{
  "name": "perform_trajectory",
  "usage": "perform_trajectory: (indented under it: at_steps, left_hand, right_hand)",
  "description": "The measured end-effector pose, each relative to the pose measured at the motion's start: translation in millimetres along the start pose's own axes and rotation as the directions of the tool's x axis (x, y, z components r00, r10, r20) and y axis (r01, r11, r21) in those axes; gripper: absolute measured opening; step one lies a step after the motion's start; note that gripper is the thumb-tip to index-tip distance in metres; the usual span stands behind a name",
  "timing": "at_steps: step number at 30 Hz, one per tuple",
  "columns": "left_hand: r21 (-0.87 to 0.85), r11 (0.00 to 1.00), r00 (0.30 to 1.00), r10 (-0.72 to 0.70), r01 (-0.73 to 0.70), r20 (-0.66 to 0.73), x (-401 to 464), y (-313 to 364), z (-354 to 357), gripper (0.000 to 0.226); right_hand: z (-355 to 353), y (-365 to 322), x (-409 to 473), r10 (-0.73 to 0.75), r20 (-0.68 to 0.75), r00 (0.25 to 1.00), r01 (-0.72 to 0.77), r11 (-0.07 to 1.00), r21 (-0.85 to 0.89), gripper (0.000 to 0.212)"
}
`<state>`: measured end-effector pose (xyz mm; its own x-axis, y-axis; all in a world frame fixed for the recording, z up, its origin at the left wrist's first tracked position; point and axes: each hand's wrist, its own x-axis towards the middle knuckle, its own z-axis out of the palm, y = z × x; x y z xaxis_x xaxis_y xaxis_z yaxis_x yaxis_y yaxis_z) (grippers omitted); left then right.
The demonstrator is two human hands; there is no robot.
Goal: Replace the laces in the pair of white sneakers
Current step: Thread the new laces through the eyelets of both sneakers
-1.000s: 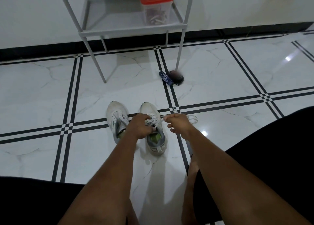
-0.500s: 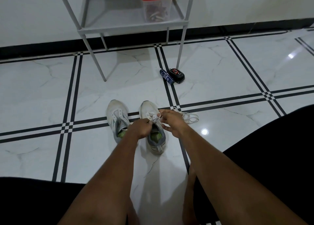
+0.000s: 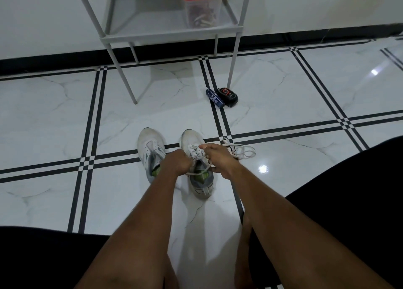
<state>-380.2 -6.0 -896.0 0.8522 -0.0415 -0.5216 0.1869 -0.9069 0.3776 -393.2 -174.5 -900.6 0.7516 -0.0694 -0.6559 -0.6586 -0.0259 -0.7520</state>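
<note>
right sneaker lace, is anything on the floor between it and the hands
Nothing visible. Both hands are already at the right white sneaker: the left hand and right hand hold its white lace over the tongue. A loose white lace lies coiled on the tile beside the right hand.

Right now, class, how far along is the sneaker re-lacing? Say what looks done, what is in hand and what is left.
Done: hard to say; a loose lace lies on the floor by the right sneaker, perhaps one pulled out. In hand: both hands, left and right, grip the lace on that sneaker, threaded through its upper eyelets. Left: finishing it; the left sneaker shows no lace I can make out.
</note>
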Motion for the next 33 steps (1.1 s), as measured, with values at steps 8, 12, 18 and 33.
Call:
perform_trajectory:
  at_steps: [8,12,18,33]
  left_hand:
    - [-0.164,0.986,0.999,-0.006,0.000,-0.039,14.8,9.5,-27.3,0.047]
    - [-0.268,0.962,0.999,0.033,-0.041,-0.032,18.0,14.0,-31.5,0.044]
    - [-0.518,0.850,0.996,0.065,-0.090,-0.066,13.7,13.2,-28.6,0.027]
    - [-0.784,0.619,0.997,-0.007,-0.058,-0.080,7.9,7.2,-8.0,0.012]
  right_hand:
    - [0.1,-16.0,2.4,0.019,0.106,0.994,-0.023,0.999,0.032,0.027]
    - [-2.5,-13.3,3.9,-0.100,0.017,0.995,0.100,0.993,-0.058,0.013]
    - [2.1,-1.9,9.5,-0.229,-0.068,0.971,0.209,0.954,-0.215,0.021]
    - [5.6,-5.3,11.2,-0.153,-0.131,0.979,0.140,0.984,-0.108,0.010]
